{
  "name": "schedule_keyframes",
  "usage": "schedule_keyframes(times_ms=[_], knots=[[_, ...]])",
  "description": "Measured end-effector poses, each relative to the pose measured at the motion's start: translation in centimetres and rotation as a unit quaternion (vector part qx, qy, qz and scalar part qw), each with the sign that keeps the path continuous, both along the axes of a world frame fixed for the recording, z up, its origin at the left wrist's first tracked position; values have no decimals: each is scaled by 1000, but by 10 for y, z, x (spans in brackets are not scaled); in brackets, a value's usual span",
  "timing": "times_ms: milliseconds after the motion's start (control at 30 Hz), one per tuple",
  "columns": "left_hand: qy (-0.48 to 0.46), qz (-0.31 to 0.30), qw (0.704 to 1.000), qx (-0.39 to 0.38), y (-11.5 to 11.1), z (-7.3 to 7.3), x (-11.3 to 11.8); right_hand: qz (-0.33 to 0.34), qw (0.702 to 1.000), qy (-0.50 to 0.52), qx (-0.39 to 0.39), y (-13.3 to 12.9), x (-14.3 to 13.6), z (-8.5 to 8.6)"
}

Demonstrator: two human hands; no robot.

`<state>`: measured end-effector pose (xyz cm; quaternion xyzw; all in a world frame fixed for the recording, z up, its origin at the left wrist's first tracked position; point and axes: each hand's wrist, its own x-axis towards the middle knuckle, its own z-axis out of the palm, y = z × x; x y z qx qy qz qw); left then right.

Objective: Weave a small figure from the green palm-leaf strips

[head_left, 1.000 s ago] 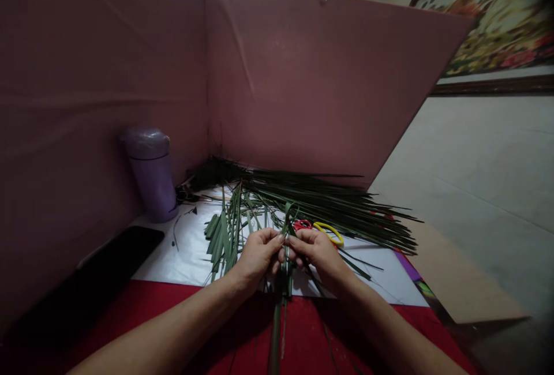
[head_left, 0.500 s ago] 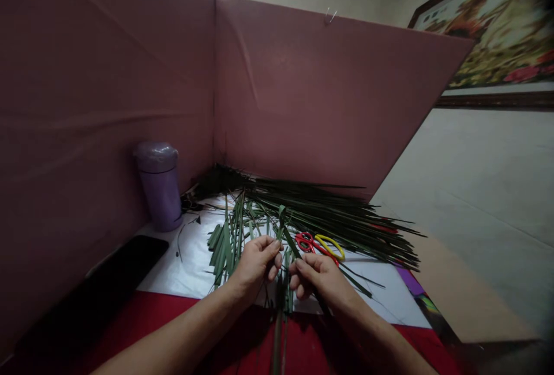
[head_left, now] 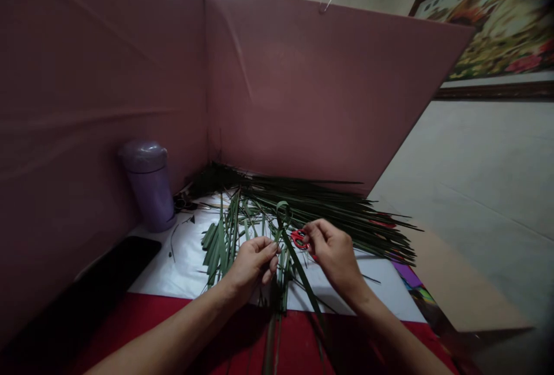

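Note:
My left hand [head_left: 256, 261] pinches a green leaf strip that is looped at its top [head_left: 282, 209]. From the loop a long dark green strip [head_left: 303, 274] runs down to the right, past the front edge of the white sheet. My right hand [head_left: 329, 251] is off that strip, up over the scissors with red handles [head_left: 298, 239]. Its fingers are bent together near the handles; whether they touch or hold anything is hidden. Cut green leaf pieces [head_left: 219, 248] lie left of and beneath my left hand.
A large bundle of long dark leaves [head_left: 329, 207] stretches across the back. At the left stand a purple tumbler [head_left: 151, 196] and, before it, a dark flat object [head_left: 138, 254]. Pink panels [head_left: 303, 92] rise behind. Red cloth [head_left: 160, 311] covers the front.
My right hand has let go of the long strip and moved up and right to the scissors, covering the yellow handle seen before. My left hand keeps its pinch. The view has shifted slightly.

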<state>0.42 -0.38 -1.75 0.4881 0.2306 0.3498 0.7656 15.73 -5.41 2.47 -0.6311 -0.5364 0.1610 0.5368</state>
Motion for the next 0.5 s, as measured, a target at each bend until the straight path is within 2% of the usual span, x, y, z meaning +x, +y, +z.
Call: schedule_keyframes(times_ms=[67, 233, 300, 500], knots=[[-1, -21, 1000, -2, -2, 1, 0, 14, 999, 41, 10, 8, 7, 10], [-9, -74, 997, -7, -5, 3, -2, 157, 983, 94, -32, 28, 14, 26], [-8, -78, 997, -9, -4, 3, -2, 187, 974, 116, -53, 30, 15, 27], [17, -16, 1000, 1, 1, 1, 0, 117, 985, 116, -47, 30, 17, 19]])
